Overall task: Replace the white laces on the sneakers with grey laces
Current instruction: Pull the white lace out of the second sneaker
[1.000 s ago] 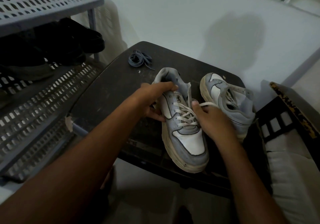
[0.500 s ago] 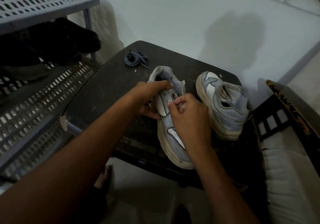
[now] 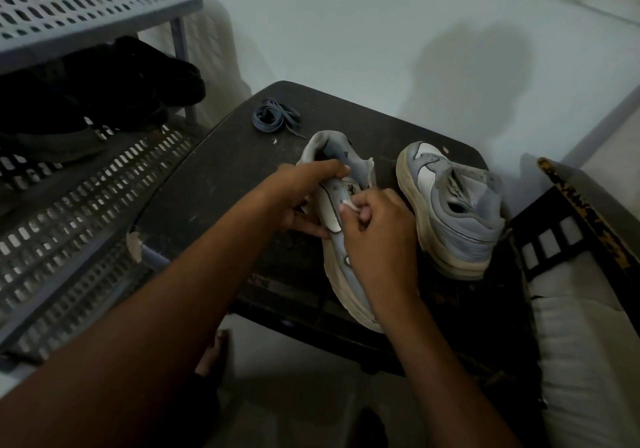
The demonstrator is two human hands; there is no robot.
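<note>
Since a second ago, right hand (image 3: 377,236) has crossed over the near sneaker (image 3: 337,240) on the dark table (image 3: 214,184), covering the white lacing and pinching a bit of white lace (image 3: 347,206) beside the tongue, while left hand (image 3: 304,195) grips the collar. Unlacing seems underway; grey laces (image 3: 275,118) lie bundled behind that grey-and-white, scuffed-soled sneaker.

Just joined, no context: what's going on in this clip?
A person is unlacing a sneaker on a dark table. The left hand grips the shoe near its collar; the right hand pinches a bit of white lace at the eyelets. The second sneaker stands to the right, untouched. The grey laces lie bundled at the table's far edge, not yet used.
</note>
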